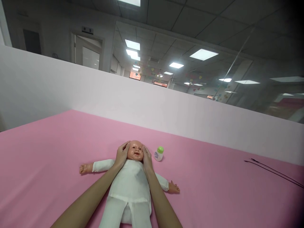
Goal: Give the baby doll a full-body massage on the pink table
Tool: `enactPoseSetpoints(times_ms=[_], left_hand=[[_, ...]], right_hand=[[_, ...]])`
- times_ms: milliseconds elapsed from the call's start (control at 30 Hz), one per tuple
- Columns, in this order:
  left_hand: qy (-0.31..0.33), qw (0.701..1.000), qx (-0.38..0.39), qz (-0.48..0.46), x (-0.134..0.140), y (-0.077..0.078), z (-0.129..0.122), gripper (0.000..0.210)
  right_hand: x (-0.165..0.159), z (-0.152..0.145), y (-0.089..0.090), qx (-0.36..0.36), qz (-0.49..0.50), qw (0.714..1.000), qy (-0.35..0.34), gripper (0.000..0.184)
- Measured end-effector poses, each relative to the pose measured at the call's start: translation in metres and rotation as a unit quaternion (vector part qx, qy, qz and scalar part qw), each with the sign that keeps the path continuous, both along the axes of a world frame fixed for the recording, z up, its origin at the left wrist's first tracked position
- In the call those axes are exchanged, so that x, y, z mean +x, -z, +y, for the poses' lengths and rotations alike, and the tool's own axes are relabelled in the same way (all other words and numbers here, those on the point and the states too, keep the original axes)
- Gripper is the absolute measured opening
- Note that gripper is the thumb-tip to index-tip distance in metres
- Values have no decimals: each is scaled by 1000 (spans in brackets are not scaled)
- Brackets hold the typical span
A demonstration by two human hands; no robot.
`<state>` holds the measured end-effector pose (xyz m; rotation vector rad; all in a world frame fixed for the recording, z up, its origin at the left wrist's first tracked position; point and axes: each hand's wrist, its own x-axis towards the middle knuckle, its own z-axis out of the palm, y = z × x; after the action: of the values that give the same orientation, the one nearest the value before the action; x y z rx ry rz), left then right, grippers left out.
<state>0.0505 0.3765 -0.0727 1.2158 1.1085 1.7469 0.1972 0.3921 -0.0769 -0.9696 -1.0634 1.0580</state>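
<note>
Hands [122,155] cupping doll's head [136,151], bottle label [156,155] unreadable

From my remote seat I see a pink surface [54,145], low white wall [133,101] behind, dim tiled ceiling [166,14], bright panel lights [203,54], door [91,57] upper left, orange-red screens [135,75] farther back.

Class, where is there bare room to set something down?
The pink surface is bare between the bottle and the thin black strands, and left of the doll's leftmost arm. Crowded: around the doll's head, between left hand and right hand.
</note>
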Motion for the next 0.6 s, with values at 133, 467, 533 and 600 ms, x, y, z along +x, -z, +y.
enactPoseSetpoints(times_ms=[133,467,533,600], left_hand=[[-45,996,22,70,-1,-3,-18,44],[-17,958,35,284,-20,11,-54,72],[-13,963,34,266,-20,15,-49,72],[-9,967,41,251,-21,19,-43,66]], right_hand=[[3,-17,-8,15,-32,999,39,58],[9,-68,-15,64,-224,972,12,85],[11,-67,-10,56,-215,975,8,88],[14,-64,-6,61,-206,977,-4,84]])
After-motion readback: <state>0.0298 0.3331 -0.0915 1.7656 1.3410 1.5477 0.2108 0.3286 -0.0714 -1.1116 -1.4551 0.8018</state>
